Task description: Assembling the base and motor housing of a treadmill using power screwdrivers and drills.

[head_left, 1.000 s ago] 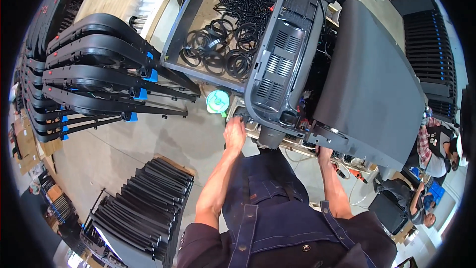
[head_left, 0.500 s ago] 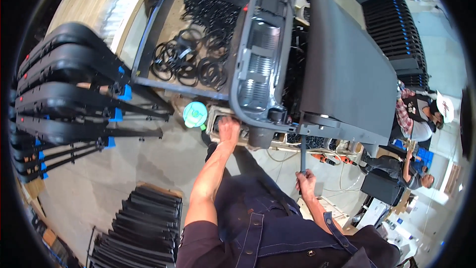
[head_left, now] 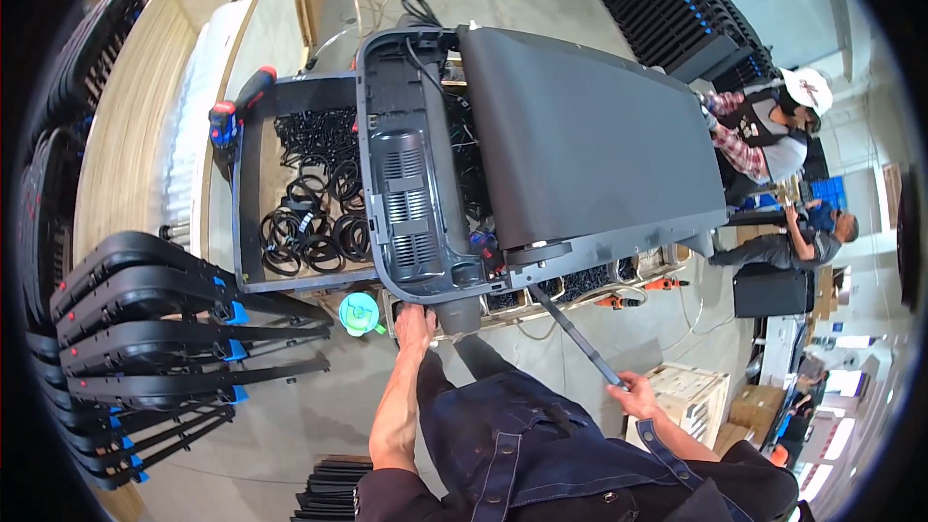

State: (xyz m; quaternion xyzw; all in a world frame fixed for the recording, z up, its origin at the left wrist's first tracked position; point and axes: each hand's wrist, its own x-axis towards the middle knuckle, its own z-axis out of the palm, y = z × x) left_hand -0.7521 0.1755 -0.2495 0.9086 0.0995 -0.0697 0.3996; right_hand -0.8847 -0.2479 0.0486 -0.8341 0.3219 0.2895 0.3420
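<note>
A treadmill deck with a dark grey running belt (head_left: 599, 145) and a black plastic motor housing (head_left: 406, 184) lies before me. My right hand (head_left: 633, 396) is closed around the lower end of a long flat grey bar (head_left: 578, 336). The bar slants up and left, its upper end at the deck's near corner by the roller. My left hand (head_left: 415, 327) reaches below the housing's near corner, at a small box; the fingertips are hidden there. Beside it is a turquoise lidded cup (head_left: 360, 313).
Left of the housing, an open tray (head_left: 290, 284) holds coiled black cables (head_left: 307, 222); a red-and-blue power tool (head_left: 224, 124) sits at its edge. Black frames (head_left: 145, 314) stand left. Orange power tools (head_left: 619, 303) hang right. Two co-workers (head_left: 768, 130) are at the right; a wooden crate (head_left: 691, 391) is behind my right hand.
The view has shifted, bringing more of the far floor into sight. My right hand has swung right with the bar, which went from nearly upright to slanted. The left hand stays by the box.
</note>
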